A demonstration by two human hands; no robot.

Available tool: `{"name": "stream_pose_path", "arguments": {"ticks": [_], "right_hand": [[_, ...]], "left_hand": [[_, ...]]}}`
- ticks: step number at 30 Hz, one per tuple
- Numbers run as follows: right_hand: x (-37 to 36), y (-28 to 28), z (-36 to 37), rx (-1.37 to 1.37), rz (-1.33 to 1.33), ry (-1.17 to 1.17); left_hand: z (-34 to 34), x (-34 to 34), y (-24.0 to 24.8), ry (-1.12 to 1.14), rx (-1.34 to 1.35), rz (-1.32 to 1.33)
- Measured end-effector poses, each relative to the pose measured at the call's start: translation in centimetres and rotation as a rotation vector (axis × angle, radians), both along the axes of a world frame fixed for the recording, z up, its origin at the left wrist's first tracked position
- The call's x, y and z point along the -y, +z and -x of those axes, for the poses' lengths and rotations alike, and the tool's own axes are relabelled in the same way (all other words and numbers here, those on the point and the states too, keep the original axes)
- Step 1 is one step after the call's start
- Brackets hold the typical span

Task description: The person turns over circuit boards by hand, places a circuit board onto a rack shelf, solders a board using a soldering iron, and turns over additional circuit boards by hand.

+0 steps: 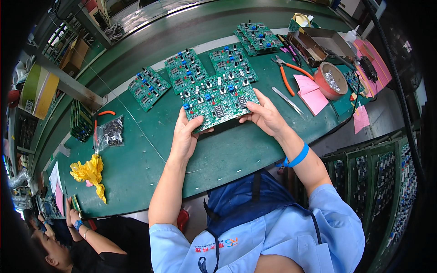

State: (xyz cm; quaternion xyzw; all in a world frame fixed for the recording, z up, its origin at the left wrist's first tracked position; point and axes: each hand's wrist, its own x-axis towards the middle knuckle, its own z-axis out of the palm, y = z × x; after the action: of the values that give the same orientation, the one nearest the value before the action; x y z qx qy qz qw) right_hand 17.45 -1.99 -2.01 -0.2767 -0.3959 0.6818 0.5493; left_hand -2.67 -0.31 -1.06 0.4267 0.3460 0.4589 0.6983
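Note:
Between both hands I hold a green circuit board (211,98) above the bench, tilted toward me. Small digit displays, blue parts and black knob shafts cover its upper face. My left hand (187,129) grips its near left corner, thumb on top and fingers underneath. At the right edge my right hand (264,113) pinches the board the same way; a blue band circles that wrist. Beyond it, similar circuit boards lie on the bench: one at the left (149,88), one in the middle (185,68), another to the right (232,61) and a stack (258,37) at the far right.
On the green bench (227,150), orange-handled pliers (287,79), tweezers (287,101), pink paper (313,98) and a round tub of small parts (331,81) lie right. Left are a bag of black parts (110,133) and a yellow bag (88,173). A co-worker (77,241) sits lower left.

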Motion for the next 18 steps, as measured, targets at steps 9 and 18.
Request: {"name": "stream_pose_path", "arguments": {"ticks": [9, 18], "right_hand": [[0.05, 0.03, 0.0, -0.012, 0.008, 0.011], [-0.31, -0.46, -0.28, -0.094, 0.039, 0.056]], "left_hand": [[0.09, -0.07, -0.17, 0.002, 0.009, -0.007], [0.23, -0.17, -0.24, -0.023, 0.055, 0.033]]}}
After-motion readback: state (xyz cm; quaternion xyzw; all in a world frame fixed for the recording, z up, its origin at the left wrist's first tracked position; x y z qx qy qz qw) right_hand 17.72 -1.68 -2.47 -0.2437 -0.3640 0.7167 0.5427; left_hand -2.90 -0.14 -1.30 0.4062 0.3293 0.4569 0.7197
